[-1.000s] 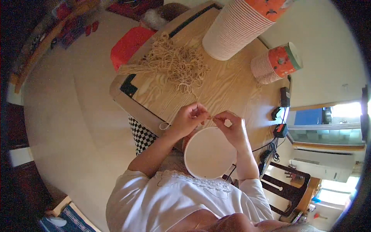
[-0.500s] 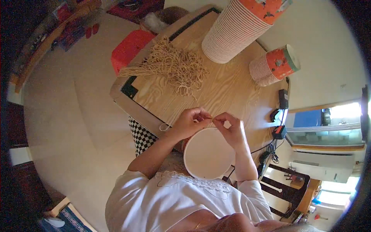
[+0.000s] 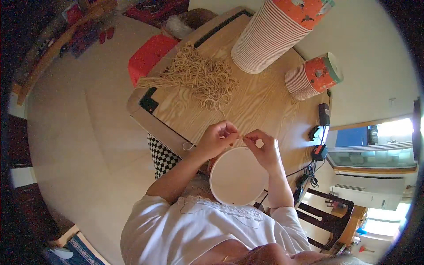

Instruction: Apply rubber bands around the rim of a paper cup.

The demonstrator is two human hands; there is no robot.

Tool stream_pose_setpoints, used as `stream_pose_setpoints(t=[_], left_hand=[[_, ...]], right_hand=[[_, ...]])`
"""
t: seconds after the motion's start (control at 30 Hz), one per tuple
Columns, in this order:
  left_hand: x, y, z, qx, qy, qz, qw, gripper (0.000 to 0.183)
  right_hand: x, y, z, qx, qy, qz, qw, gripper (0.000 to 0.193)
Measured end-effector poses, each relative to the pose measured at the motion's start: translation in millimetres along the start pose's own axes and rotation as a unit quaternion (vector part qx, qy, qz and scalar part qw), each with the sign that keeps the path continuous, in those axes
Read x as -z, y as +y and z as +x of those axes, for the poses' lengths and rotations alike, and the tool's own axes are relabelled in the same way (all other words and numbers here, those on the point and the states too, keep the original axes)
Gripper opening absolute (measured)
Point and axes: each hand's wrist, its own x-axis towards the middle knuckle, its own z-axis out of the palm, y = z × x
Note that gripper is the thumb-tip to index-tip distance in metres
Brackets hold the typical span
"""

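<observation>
My left hand (image 3: 217,140) and my right hand (image 3: 263,148) meet above the table's near edge, their thumbs and fingertips pinched on a short piece of tan cord (image 3: 240,136). Much of the cord is hidden by the fingers. Just below them a round paper tub (image 3: 238,176) sits against my body, its white circular face turned up and a bit of orange side showing at the left. Beside my left wrist a thin pale cord loop (image 3: 188,145) sticks out. Farther off on the table lies a tangled heap of tan cords (image 3: 201,77).
A tall stack of paper tubs (image 3: 271,37) and a shorter stack (image 3: 311,77) stand on the wooden table (image 3: 260,104). Black adapters (image 3: 319,152) and cables lie along its right side. At the left corner are a red stool (image 3: 148,57) and checkered cloth (image 3: 162,157).
The left fingertips have shifted slightly left, opening a small gap between the two hands. The tub and the heap of cords look unchanged.
</observation>
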Motion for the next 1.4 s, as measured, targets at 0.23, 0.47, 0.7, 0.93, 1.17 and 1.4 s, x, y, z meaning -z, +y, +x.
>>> stream_pose_setpoints(t=[0.23, 0.47, 0.7, 0.93, 1.17, 1.4], left_hand=[[-0.8, -2.3, -1.7, -0.102, 0.010, 0.128, 0.986, 0.023], [-1.5, 3.4, -3.0, -0.063, 0.006, 0.134, 0.989, 0.021], [-1.3, 0.7, -2.9, -0.052, 0.011, 0.132, 0.990, 0.018], [-0.9, 2.8, -1.6, -0.068, 0.015, 0.125, 0.990, 0.017], [-3.8, 6.5, -3.1, -0.093, 0.016, 0.137, 0.986, 0.020], [-3.8, 3.6, -2.3, -0.046, -0.001, 0.136, 0.990, 0.020]], right_hand=[[0.1, -2.9, -1.1, -0.024, -0.004, 0.027, 0.999, 0.008], [0.7, -4.1, 0.8, -0.016, -0.004, 0.037, 0.999, 0.006], [-0.2, -2.3, 1.3, -0.008, -0.012, 0.016, 1.000, 0.010], [1.2, -4.7, 0.8, -0.013, -0.003, 0.018, 1.000, 0.007], [0.7, 4.0, 0.2, 0.001, -0.010, 0.006, 1.000, 0.010], [1.1, 0.6, 0.0, 0.009, -0.010, 0.035, 0.999, 0.010]])
